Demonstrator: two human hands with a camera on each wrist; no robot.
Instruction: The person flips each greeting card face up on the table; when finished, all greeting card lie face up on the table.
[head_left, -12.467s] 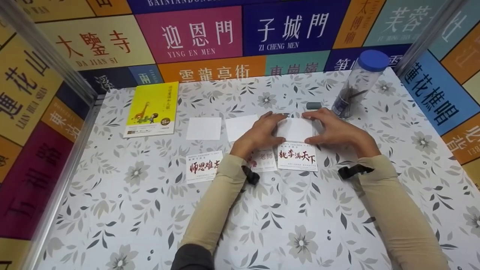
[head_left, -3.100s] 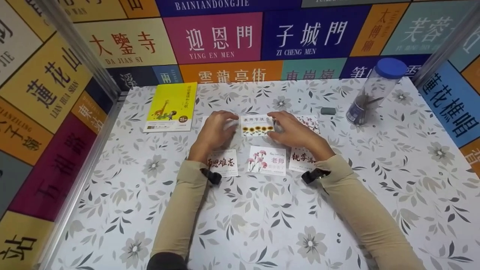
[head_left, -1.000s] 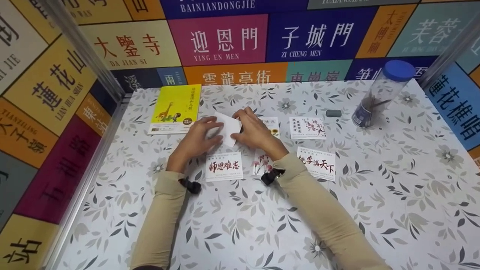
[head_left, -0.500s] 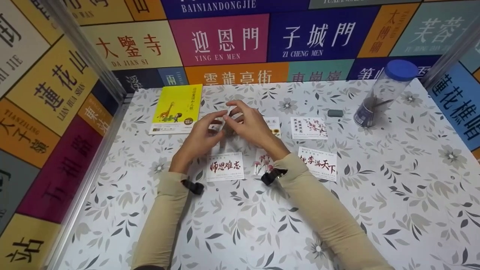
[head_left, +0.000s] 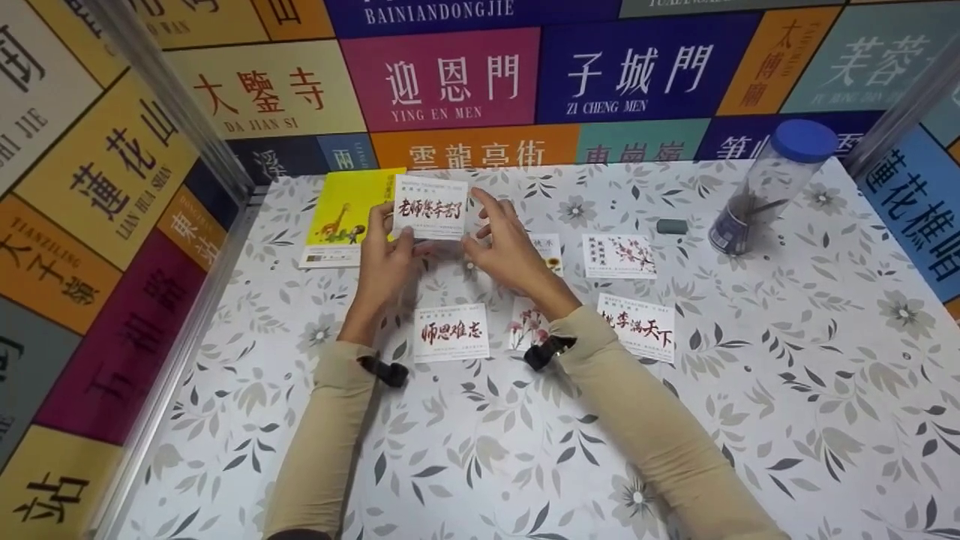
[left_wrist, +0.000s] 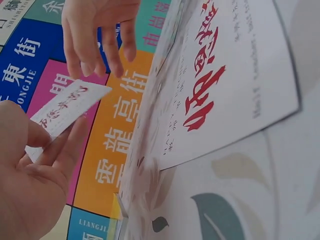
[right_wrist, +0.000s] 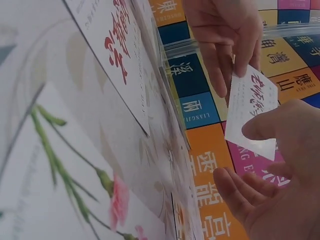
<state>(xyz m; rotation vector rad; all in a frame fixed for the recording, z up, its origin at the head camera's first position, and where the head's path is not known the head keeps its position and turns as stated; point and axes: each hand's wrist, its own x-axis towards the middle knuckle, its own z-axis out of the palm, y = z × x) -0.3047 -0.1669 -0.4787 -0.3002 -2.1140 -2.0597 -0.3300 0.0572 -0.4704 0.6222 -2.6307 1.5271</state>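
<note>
A white card with red lettering (head_left: 431, 191) is held up above the table, its printed face toward the head camera. My left hand (head_left: 382, 259) pinches it at its lower left side, thumb in front and fingers behind. My right hand (head_left: 510, 247) hovers at the card's right edge with thumb and fingers spread; in the left wrist view this hand (left_wrist: 102, 35) is apart from the card. Below lie a red-lettered card (head_left: 451, 334) and a carnation card (head_left: 525, 330), partly hidden by the right wrist. The right hand partly covers a sunflower card (head_left: 550, 251).
A plum blossom card (head_left: 619, 256) and another red-lettered card (head_left: 636, 330) lie to the right. A yellow book (head_left: 341, 217) sits at the back left, partly behind the held card. A small grey block (head_left: 671, 226) and a clear blue-lidded jar (head_left: 772, 176) stand at the back right.
The held card, blank side showing a second ago and then edge-on, now shows its lettering and is higher. My right hand has let go of it. Earlier, the back-row cards lay blank side up.
</note>
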